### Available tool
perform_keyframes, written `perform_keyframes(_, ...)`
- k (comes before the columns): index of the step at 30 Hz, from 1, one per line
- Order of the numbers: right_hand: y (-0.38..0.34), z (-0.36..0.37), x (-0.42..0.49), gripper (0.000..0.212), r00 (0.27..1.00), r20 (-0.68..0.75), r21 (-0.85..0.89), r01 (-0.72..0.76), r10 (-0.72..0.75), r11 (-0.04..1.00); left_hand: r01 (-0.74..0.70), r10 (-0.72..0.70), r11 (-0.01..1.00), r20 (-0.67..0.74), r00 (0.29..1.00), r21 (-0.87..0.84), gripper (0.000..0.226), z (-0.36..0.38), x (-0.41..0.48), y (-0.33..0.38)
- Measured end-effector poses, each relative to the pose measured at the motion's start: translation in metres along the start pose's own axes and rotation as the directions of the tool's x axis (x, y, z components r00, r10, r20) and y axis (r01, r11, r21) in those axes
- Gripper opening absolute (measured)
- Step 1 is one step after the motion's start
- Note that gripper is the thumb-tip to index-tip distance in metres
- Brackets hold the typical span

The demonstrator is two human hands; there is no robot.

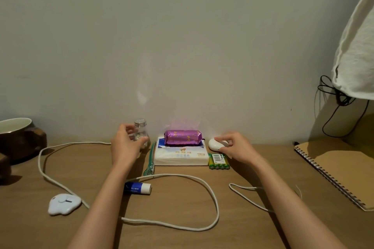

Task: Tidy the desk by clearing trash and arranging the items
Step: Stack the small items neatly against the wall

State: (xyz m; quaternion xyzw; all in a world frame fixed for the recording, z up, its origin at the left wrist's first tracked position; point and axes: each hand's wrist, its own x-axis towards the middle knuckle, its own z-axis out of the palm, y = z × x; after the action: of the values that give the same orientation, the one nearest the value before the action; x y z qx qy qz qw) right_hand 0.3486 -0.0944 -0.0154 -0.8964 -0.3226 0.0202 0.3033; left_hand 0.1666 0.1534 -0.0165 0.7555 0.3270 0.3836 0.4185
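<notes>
At centre frame, near the wall, the left hand (125,143) grips the bottle (140,127) and the right hand (236,147) pinches the white case (214,144). The glass could slip from the grip, or a forearm could snag the cord (212,194) lower down and drag it.

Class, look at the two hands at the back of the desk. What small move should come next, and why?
Probably release both: the left hand grips the glass bottle and the right hand pinches the white case, each already beside the tissue pack by the wall.
</notes>
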Motion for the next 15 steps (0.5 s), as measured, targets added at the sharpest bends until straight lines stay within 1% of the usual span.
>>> perform_keyframes(4,0.001,0.004,-0.001,0.033,0.999,-0.020,0.052,0.051,-0.050,0.997,0.003,-0.003,1.000,0.026,1.000,-0.003,0.048,0.007,0.004,-0.006)
perform_keyframes(8,-0.002,0.005,-0.003,0.029,0.996,-0.061,0.038,0.068,-0.065,0.997,-0.023,0.022,0.999,0.034,0.999,0.027,0.049,0.012,0.004,-0.008)
perform_keyframes(10,-0.007,-0.002,-0.006,0.027,0.995,-0.058,0.043,0.082,-0.080,0.996,-0.034,0.033,0.999,0.026,0.999,0.041,0.050,0.013,0.005,-0.009)
perform_keyframes(12,-0.011,-0.013,-0.008,0.030,0.997,0.008,0.046,0.077,-0.077,0.996,-0.038,0.038,0.998,0.019,0.999,0.051,0.051,0.013,0.006,-0.010)
perform_keyframes(15,-0.013,-0.029,-0.012,0.051,0.975,0.217,-0.022,0.051,-0.046,0.998,-0.049,0.048,0.997,0.013,0.999,0.067,0.049,0.015,0.005,-0.009)
